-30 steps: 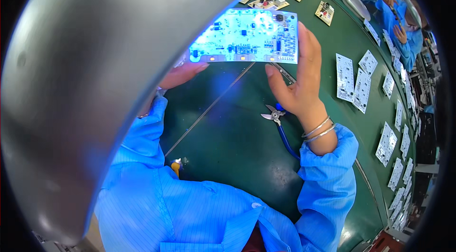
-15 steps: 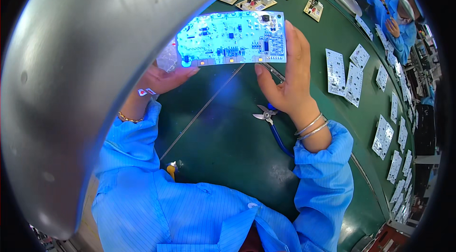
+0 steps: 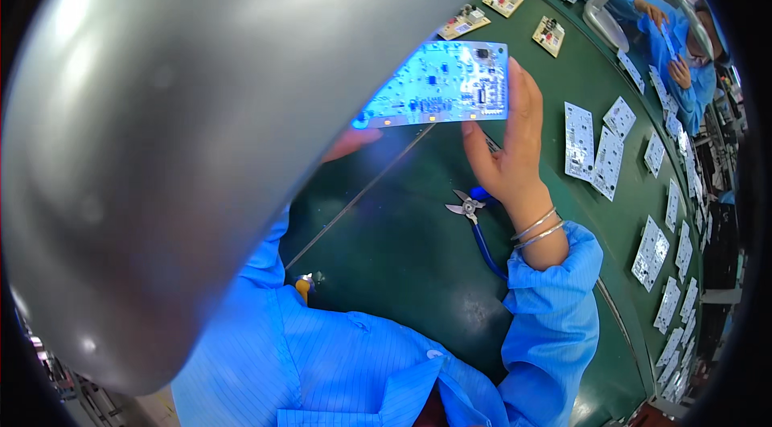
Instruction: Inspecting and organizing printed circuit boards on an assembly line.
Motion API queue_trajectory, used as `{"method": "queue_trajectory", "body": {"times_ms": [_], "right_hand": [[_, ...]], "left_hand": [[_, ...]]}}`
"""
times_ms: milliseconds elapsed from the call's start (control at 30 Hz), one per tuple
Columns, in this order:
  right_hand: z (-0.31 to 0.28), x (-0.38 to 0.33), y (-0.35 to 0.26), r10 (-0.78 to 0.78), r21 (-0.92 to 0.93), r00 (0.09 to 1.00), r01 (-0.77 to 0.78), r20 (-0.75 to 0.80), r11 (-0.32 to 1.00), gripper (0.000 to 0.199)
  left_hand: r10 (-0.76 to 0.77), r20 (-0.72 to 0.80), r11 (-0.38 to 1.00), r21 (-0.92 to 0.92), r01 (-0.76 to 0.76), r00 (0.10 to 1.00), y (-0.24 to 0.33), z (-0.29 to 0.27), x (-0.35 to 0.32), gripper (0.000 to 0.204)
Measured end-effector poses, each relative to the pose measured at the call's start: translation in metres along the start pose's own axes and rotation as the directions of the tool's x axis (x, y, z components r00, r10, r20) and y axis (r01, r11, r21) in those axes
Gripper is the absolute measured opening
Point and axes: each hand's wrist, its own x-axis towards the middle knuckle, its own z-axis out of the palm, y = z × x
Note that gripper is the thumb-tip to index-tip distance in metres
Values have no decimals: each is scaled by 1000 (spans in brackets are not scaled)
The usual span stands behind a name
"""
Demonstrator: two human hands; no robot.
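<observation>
A white circuit board (image 3: pixel 450 85), lit blue, is held up above the green bench, its component side in view. My right hand (image 3: pixel 519 133) grips its right end, with the thumb at the lower edge and the fingers along the side. At the lower left corner, part of my left hand (image 3: pixel 351 143) shows with its thumb against the board; the rest is hidden behind a large grey lamp housing (image 3: pixel 185 137). This housing also covers the board's left end. Below my right hand, blue-handled cutting pliers (image 3: pixel 476 222) lie on the bench with their jaws apart.
Boards with raised components (image 3: pixel 504 1) lie at the far side. Several white circuit boards (image 3: pixel 579 140) are spread along the right. A yellow-handled tool (image 3: pixel 302 287) lies near my body. Across the bench, a co-worker in a blue sleeve (image 3: pixel 698 93) sits behind a framed magnifier (image 3: pixel 607 25).
The grey housing now covers more of the view, hiding most of my left hand and the board's left end. The whole scene has shifted slightly right and down; my grip looks the same.
</observation>
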Motion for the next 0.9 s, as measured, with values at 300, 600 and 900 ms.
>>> {"method": "queue_trajectory", "body": {"times_ms": [300, 600, 900], "right_hand": [[-5, 2, -2, 18, 25, 999, -19, 30, 999, 65], [-20, 6, -1, 4, 58, 1000, -5, 19, 998, 64], [-24, 8, -2, 93, 189, 990, -112, 107, 976, 68]], "left_hand": [[-197, 75, 974, -97, 204, 978, 10, -9, 1, 86], [-811, 439, 78, -574, 815, 387, 46, 7, 47, 57], [-484, 837, -735, -547, 401, 255, 46, 16, 31, 57]]}}
